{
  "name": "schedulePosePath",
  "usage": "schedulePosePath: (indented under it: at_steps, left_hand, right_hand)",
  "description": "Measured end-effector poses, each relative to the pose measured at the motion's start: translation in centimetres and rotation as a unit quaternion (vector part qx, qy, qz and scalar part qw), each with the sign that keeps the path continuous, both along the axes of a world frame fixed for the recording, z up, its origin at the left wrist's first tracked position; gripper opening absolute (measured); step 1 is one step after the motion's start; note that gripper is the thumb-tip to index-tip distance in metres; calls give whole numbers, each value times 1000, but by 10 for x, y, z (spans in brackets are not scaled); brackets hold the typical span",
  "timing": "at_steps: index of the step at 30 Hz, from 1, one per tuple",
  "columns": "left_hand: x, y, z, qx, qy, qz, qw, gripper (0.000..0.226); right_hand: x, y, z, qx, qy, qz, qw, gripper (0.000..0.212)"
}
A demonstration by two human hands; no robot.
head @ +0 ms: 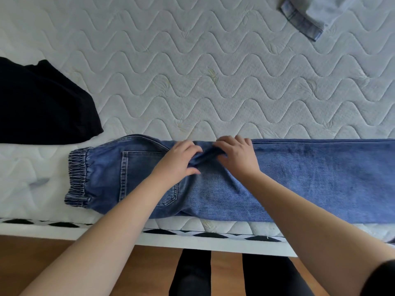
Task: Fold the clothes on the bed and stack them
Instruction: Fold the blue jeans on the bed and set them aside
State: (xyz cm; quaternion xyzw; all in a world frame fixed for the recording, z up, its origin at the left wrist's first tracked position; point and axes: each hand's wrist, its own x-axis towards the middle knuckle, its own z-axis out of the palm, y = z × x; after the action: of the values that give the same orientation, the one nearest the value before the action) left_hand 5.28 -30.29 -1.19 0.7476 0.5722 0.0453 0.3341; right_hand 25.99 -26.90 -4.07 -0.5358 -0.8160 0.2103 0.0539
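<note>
At the near edge of the bed [213, 242], above a strip of wooden floor [64, 263] and the person's dark-clad legs [192, 274], a pair of blue jeans [310, 178] is laid lengthwise along the mattress [192, 71], already folded leg over leg, with the elastic waistband [78, 176] at the left and the legs running out of view to the right. A ridge of bunched denim at the crotch is worked by both hands: the left hand [179, 161] is seen with its fingers curled onto the fold, its grip closed on the cloth, while the right hand [237, 154] is pressed on the same ridge with fingers bent over it, the grip seemingly pinching the fabric, though the fingertips are hidden beneath the crease. The risk from here is judged to lie in that ridge: if it is tucked unevenly, a lump is likely to be trapped inside the later folds, and the finished bundle may sit crooked on a stack. The garment lies close to the mattress edge, so a pull towards the body could drag the lower hem over the side. Farther back on the left, a black garment [42, 103] is spread loosely and not yet folded. At the far right corner, a pale denim piece [310, 18] is partly in view; its state cannot be told.
</note>
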Motion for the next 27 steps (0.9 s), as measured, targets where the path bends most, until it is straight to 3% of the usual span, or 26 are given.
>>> schedulePosePath:
  at_steps: [2,4,9,13,15,19,25,27]
  left_hand:
    - [-3,-15,-7,-23,23,-15,999,71]
    - [-7,-24,-13,-17,38,-20,999,68]
    - [-21,-27,-24,124,110,-84,983,49]
    - [-47,-16,-36,54,227,-57,971,79]
    - [-61,-11,-39,26,257,-29,966,78]
    - [-80,-12,-36,46,242,-30,969,62]
    - [-92,-11,-30,183,227,-102,951,79]
    - [-94,-9,-29,214,219,-116,945,77]
  right_hand:
    - [-2,-10,-1,33,18,2,999,27]
    - [-2,-19,-7,33,13,6,999,29]
    - [3,-50,-23,5,-102,45,994,59]
    - [6,-73,-29,-48,-159,9,986,65]
    - [5,-76,-32,-75,-174,-12,982,66]
    - [-5,-74,-28,-91,-176,-53,979,65]
    - [-21,-69,-16,-47,-138,-130,981,48]
    - [-30,-64,-13,-12,-96,-143,985,51]
